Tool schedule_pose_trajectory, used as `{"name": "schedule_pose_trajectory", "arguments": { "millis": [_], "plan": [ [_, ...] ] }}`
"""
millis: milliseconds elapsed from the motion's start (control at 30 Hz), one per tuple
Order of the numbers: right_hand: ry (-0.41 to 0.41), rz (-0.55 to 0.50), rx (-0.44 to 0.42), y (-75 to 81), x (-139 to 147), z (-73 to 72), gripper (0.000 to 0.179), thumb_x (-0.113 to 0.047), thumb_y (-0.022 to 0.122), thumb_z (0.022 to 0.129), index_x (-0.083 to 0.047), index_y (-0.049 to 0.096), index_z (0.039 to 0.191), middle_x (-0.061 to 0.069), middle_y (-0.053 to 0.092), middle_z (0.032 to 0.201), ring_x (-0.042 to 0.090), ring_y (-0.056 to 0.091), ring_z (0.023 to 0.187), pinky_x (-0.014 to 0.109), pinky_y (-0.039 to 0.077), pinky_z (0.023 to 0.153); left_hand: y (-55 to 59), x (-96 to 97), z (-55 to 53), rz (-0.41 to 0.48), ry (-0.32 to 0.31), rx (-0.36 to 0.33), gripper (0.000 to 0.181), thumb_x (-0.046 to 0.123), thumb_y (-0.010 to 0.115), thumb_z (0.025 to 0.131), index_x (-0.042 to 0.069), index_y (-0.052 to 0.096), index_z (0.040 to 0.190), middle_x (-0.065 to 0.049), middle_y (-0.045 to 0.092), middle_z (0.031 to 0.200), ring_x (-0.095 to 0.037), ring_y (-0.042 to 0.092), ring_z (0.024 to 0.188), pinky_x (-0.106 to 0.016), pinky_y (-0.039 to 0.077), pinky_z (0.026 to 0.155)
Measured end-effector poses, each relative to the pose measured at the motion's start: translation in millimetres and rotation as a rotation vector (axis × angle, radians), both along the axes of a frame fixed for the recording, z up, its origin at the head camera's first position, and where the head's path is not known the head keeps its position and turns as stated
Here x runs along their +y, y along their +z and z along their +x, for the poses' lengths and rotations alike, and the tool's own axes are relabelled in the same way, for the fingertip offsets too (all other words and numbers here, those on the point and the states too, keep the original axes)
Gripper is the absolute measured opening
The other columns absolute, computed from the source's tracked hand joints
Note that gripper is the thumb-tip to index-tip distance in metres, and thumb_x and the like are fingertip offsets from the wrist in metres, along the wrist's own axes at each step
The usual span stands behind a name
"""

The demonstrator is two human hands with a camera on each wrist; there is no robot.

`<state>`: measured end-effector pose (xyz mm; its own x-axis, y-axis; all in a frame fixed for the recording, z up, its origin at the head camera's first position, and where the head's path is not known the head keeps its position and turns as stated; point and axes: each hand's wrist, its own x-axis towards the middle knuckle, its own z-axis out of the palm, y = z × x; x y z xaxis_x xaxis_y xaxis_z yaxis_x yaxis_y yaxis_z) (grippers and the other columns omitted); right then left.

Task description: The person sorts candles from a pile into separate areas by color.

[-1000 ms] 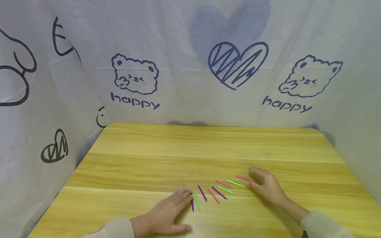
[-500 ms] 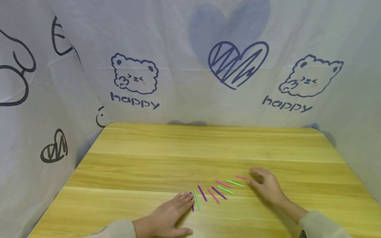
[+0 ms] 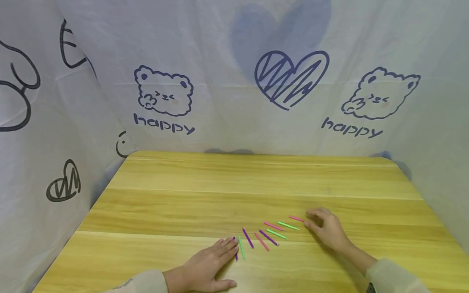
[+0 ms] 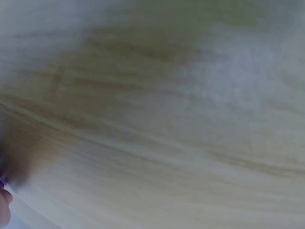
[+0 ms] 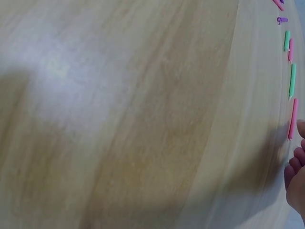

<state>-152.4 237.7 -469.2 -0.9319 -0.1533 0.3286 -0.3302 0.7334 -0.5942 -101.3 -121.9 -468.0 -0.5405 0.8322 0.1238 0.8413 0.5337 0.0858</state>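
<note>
Left hand [image 3: 210, 265]: It lies low in the middle of the frame, palm down, pointing up and to the right. Its arm comes in from the bottom edge.
Left fingers [image 3: 229, 246]: Straight and close together, with the thumb sticking out to the right. Their tips lie over the first purple stick [image 3: 236, 256], hiding its middle.
Right hand [image 3: 331, 231]: It is right of the middle, low down, turned on its side. Its arm slants up and left from the lower right.
Right fingers [image 3: 321, 213]: Softly bent, with a gap before the thumb. The thumb tip is at the end of the top pink stick [image 3: 297, 218]. I can't tell if they touch.
Row of sticks: It slants up from the left hand to the right hand. After the first purple one come a green stick [image 3: 242, 247], a purple one, a pink one, another purple, then green, pink and green, and the top pink one. They lie apart on the tabletop [image 3: 165, 203].
Sleeves: A pale left sleeve [image 3: 143, 280] is at the bottom, a pale right sleeve [image 3: 393, 277] at the lower right.
Cloth [image 3: 223, 44]: It hangs behind, with two bears and a scribbly heart [image 3: 291, 79].
</note>
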Motion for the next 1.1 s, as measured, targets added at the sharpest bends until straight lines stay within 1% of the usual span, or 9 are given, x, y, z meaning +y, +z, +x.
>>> {"name": "schedule_pose_trajectory", "arguments": {
  "millis": [100,267,400,567,667,900,1100],
  "plan": [
    [0.0,-0.021,-0.021,-1.0,-0.5,0.5,0.023,-0.002,0.072,0.076,0.004,0.066,0.098,0.012,0.065,0.093,0.021,0.06,0.077,0.02,0.052,0.063,0.6,0.3,-0.4,-0.004,-0.002,-0.006,0.074,0.058,0.036,0.093,-0.001,0.044,0.135,-0.018,0.043,0.142,-0.03,0.042,0.132,-0.04,0.039,0.107],
    [-0.007,-0.038,-0.053,-1.8,-2.4,0.5,0.023,-0.002,0.072,0.076,0.004,0.066,0.097,0.012,0.065,0.093,0.024,0.062,0.081,0.024,0.055,0.067,1.9,0.9,-1.2,-0.016,0.001,-0.027,0.073,0.057,0.037,0.093,-0.002,0.045,0.135,-0.017,0.044,0.142,-0.029,0.042,0.132,-0.039,0.039,0.107],
    [-0.006,-0.035,-0.057,-2.1,-3.6,-0.6,0.02,-0.001,0.071,0.076,0.004,0.066,0.095,0.012,0.064,0.091,0.025,0.061,0.082,0.027,0.055,0.068,2.3,1.6,-1.7,-0.023,0.003,-0.032,0.072,0.057,0.038,0.092,-0.001,0.045,0.135,-0.017,0.044,0.142,-0.028,0.042,0.132,-0.039,0.039,0.107],
    [0.001,-0.029,-0.093,-4.6,-4.5,-2.6,0.017,0.0,0.07,0.077,0.004,0.064,0.092,0.012,0.061,0.091,0.021,0.059,0.082,0.022,0.052,0.067,1.4,2.6,-0.9,-0.01,-0.011,-0.004,0.073,0.057,0.038,0.092,-0.002,0.045,0.134,-0.018,0.044,0.141,-0.029,0.043,0.131,-0.038,0.04,0.107],
    [-0.008,-0.025,-0.112,-5.4,-5.0,-3.2,0.015,-0.001,0.07,0.078,0.003,0.064,0.091,0.011,0.061,0.091,0.019,0.057,0.081,0.019,0.05,0.065,0.7,2.8,-0.6,-0.002,-0.017,0.009,0.073,0.057,0.037,0.093,-0.002,0.045,0.134,-0.018,0.045,0.14,-0.029,0.044,0.13,-0.038,0.04,0.107],
    [-0.016,-0.024,-0.119,-4.0,-5.6,-3.8,0.012,-0.003,0.069,0.079,0.001,0.064,0.088,0.008,0.06,0.087,0.012,0.052,0.076,0.018,0.046,0.062,0.0,2.5,-1.2,-0.013,-0.012,-0.013,0.073,0.057,0.037,0.093,-0.002,0.044,0.135,-0.018,0.043,0.142,-0.029,0.042,0.131,-0.037,0.039,0.107],
    [-0.017,-0.015,-0.115,-4.8,-7.3,-5.6,0.006,-0.002,0.069,0.079,-0.002,0.063,0.083,0.005,0.059,0.082,0.009,0.047,0.072,0.018,0.043,0.059,-2.3,1.0,-1.6,0.0,-0.015,-0.008,0.073,0.058,0.036,0.093,-0.002,0.044,0.135,-0.019,0.043,0.142,-0.029,0.043,0.131,-0.037,0.039,0.107]
  ]
}}
